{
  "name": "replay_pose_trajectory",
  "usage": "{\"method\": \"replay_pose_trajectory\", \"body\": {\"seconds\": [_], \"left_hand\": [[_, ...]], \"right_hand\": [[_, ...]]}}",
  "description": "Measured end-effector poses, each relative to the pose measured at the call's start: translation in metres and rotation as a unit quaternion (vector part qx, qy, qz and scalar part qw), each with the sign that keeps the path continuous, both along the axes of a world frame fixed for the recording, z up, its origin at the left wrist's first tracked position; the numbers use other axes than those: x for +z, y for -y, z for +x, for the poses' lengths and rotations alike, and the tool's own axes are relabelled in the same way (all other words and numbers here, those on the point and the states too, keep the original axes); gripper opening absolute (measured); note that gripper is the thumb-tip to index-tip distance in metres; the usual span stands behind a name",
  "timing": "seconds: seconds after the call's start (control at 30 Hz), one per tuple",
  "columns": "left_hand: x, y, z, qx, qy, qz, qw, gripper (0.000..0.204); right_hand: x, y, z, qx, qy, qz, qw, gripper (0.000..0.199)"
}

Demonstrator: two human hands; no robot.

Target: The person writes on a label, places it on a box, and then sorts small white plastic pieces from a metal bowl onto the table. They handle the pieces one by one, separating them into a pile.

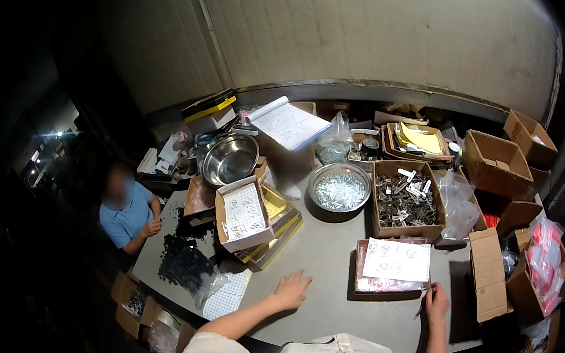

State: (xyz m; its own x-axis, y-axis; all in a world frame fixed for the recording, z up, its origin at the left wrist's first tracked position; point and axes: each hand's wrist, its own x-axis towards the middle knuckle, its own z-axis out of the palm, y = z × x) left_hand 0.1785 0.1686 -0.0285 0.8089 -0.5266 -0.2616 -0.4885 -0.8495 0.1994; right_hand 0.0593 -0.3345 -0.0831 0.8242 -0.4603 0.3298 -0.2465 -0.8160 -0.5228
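My left hand (293,289) lies on the grey table top (329,260) with its fingers stretched out and nothing in it. To its right is a shallow cardboard box (389,294) of clear plastic packets, with a handwritten white sheet (397,260) on top. Beside that box's right front corner, my right hand (438,303) is closed, its fingers bent together. A thin dark thing shows just below its fingertips, too small to name. Whether this hand also touches the box, I cannot tell.
Behind stand a metal bowl (340,189) of small shiny parts and a carton (407,213) of dark metal pieces. Stacked boxes (245,215), an empty steel bowl (230,160) and black parts (183,261) lie left, near a seated person (126,212). Open cartons (497,163) crowd the right.
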Motion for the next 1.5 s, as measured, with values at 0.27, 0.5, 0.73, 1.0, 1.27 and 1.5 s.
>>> {"method": "replay_pose_trajectory", "body": {"seconds": [0.27,0.5,0.73,1.0,1.27,1.5], "left_hand": [[-0.03,-0.007,-0.055,0.098,0.184,-0.098,0.973,0.058],[-0.027,-0.01,-0.057,0.12,0.168,-0.105,0.973,0.055],[-0.03,-0.014,-0.055,0.123,0.163,-0.123,0.971,0.055],[-0.035,-0.013,-0.056,0.117,0.184,-0.133,0.967,0.054],[-0.035,-0.013,-0.058,0.115,0.206,-0.143,0.961,0.053],[-0.041,-0.012,-0.061,0.12,0.22,-0.14,0.958,0.053]], "right_hand": [[0.002,0.02,0.041,0.021,0.004,-0.099,0.995,0.023],[-0.006,0.017,0.059,0.022,-0.004,-0.062,0.998,0.018],[0.002,0.015,0.059,0.024,-0.003,-0.006,1.0,0.017],[-0.005,0.021,0.058,0.037,0.021,-0.007,0.999,0.018],[-0.003,0.019,0.058,0.035,0.036,-0.012,0.999,0.016],[-0.001,0.016,0.056,0.034,0.039,-0.017,0.999,0.016]]}}
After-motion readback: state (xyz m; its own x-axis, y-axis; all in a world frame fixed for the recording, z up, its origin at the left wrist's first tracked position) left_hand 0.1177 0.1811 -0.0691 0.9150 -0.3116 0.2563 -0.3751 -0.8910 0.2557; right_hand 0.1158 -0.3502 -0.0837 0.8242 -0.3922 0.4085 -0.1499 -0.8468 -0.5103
